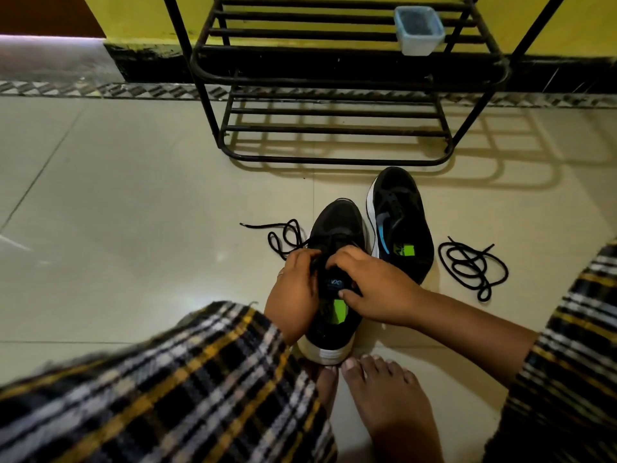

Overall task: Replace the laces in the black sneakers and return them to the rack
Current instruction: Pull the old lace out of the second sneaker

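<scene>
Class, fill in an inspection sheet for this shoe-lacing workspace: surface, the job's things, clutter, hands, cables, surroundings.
Surface: pale tiled floor, glossy, with grout lines.
Job's things: near sneaker being worked on, a lace trailing from it to the left; far sneaker beside it, no lace visible in it; loose lace coiled on the floor to its right; black rack behind, holding no shoes.
Clutter: small plastic tub on the rack's upper shelf.
Hands: left hand and right hand both on the near sneaker's tongue area, fingers curled at the lace.
Cables: nothing seen.
Surroundings: yellow wall, dark skirting, patterned border tile.
</scene>
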### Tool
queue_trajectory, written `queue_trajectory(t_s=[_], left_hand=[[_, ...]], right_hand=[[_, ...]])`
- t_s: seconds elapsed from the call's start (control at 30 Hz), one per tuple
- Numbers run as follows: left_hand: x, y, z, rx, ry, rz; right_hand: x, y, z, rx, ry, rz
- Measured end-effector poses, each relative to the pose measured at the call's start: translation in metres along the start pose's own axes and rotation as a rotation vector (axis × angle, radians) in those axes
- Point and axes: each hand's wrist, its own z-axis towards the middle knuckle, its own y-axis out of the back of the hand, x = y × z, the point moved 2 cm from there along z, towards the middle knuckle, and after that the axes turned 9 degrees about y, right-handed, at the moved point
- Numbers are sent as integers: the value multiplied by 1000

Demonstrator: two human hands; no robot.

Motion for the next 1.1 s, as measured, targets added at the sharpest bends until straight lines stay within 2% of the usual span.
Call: queue_trajectory(t_s=[0.17, 0.33, 0.4, 0.53, 0.63, 0.73, 0.87, 1.03, 1.1], left_hand=[[-2, 2, -1, -31, 44, -4], [-6, 3, -1, -31, 62, 50], [-6, 4, -2, -25, 63, 88], [-9, 5, -1, -9, 79, 189], [-10, 4, 0, 13, 78, 258], [-10, 3, 0, 11, 95, 289], [-12, 4, -3, -10, 125, 328], [-13, 5, -3, 15, 141, 332], [-13, 5, -3, 23, 138, 329]], right_hand=[[-2, -3, -7, -3, 61, -73], [4, -9, -13, -78, 183, -188], [7, -9, -15, -121, 225, -153], [14, -8, -21, -97, 294, 3], [25, 5, -20, -148, 304, 177], [31, 35, -16, -301, 280, 443], [33, 81, -18, -521, 278, 595], [22, 135, -27, -940, 307, 891], [14, 146, -30, -1089, 243, 889]])
